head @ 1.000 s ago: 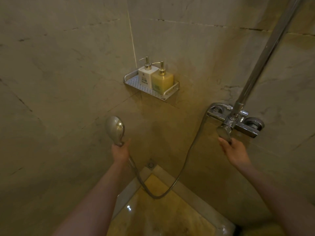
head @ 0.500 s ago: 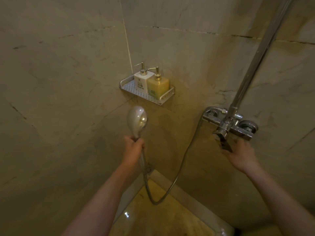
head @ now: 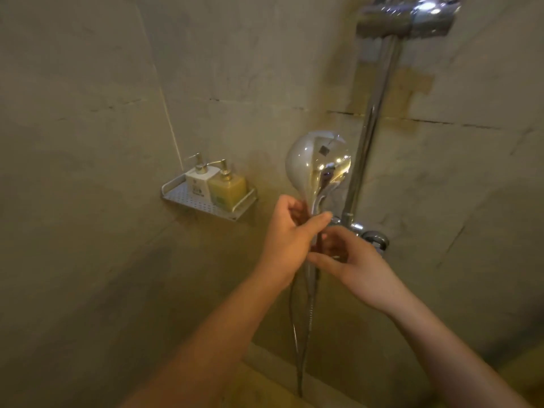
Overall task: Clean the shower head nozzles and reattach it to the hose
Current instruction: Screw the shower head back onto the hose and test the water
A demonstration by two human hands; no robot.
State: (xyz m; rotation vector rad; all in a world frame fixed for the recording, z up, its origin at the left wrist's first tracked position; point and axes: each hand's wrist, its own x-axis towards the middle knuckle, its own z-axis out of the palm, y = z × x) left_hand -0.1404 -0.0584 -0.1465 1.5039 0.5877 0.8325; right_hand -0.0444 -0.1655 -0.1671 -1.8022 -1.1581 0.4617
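A chrome shower head (head: 316, 163) is held upright in the middle of the view, its shiny back toward me and its nozzle face hidden. My left hand (head: 290, 240) grips its handle from the left. My right hand (head: 350, 262) pinches the lower end of the handle where the metal hose (head: 306, 325) joins it. The hose hangs straight down in a narrow loop below my hands.
A chrome riser pipe (head: 372, 122) runs up just right of the shower head to a bracket (head: 409, 14). The mixer valve (head: 374, 238) shows behind my right hand. A perforated wall shelf (head: 206, 204) at left carries a white bottle (head: 200, 181) and a yellow bottle (head: 226, 187).
My left hand has lifted the shower head up and to the right, close to the riser pipe. My right hand left the mixer lever and came to the handle's base.
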